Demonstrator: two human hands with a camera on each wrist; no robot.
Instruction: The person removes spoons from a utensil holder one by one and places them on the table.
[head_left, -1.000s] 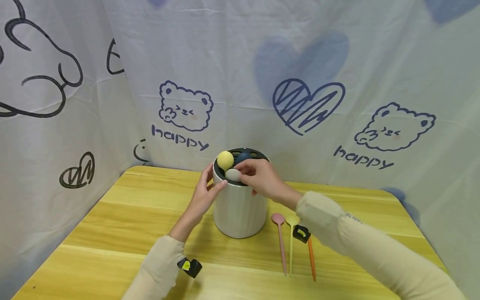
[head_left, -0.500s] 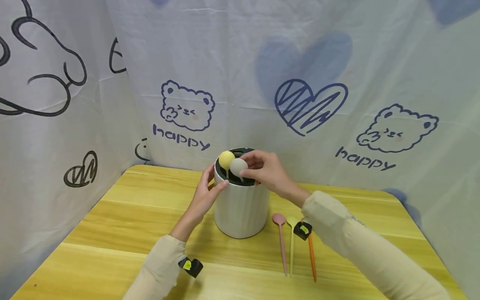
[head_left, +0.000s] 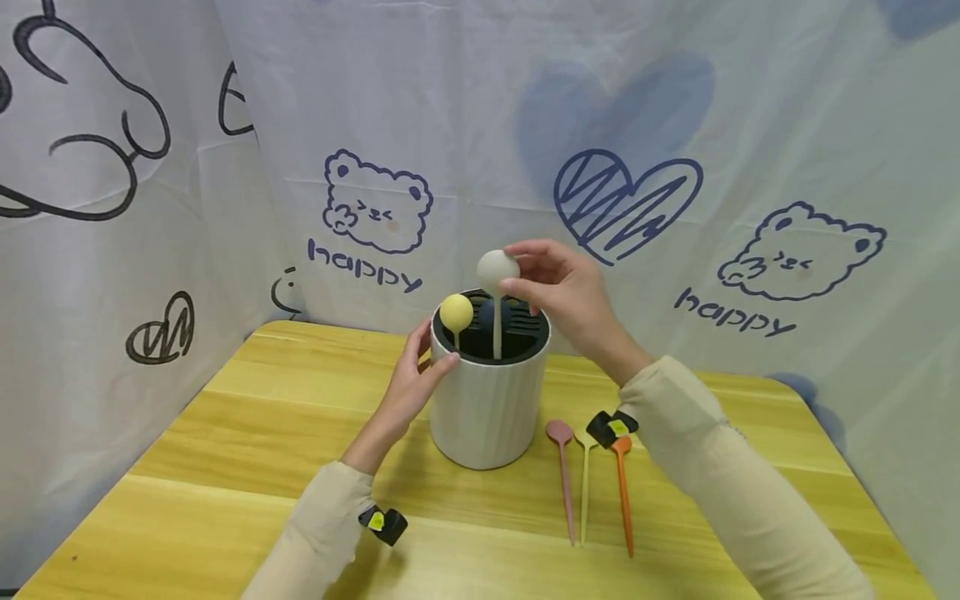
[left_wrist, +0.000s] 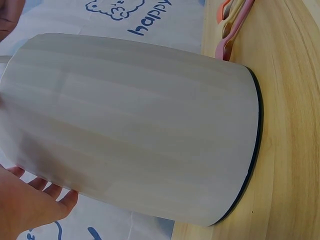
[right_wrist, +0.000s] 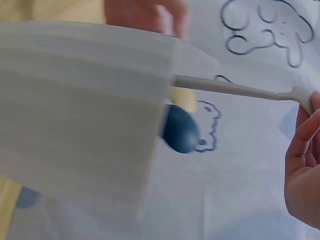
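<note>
A white ribbed utensil holder (head_left: pixel 487 417) with a black slotted insert stands upright on the table. My left hand (head_left: pixel 405 387) grips its left side near the rim, thumb in front. With thumb and fingers, my right hand (head_left: pixel 572 292) pinches the round bowl of a pale grey spoon (head_left: pixel 498 272) above the holder. The spoon's long handle points down, its lower end inside the opening. A yellow spoon (head_left: pixel 456 312) stands at the holder's left, bowl up. Behind the grey handle is a dark blue spoon (right_wrist: pixel 181 129), plainer in the right wrist view.
On the table right of the holder lie a pink spoon (head_left: pixel 558 431), a light yellow spoon (head_left: pixel 585 475) and an orange spoon (head_left: pixel 622 483), handles toward me. A printed white cloth (head_left: pixel 465 125) hangs behind the wooden table (head_left: pixel 247 442).
My right hand has raised the grey spoon from low in the holder, so its bowl is now well above the rim and much handle shows. The left hand stays on the holder.
</note>
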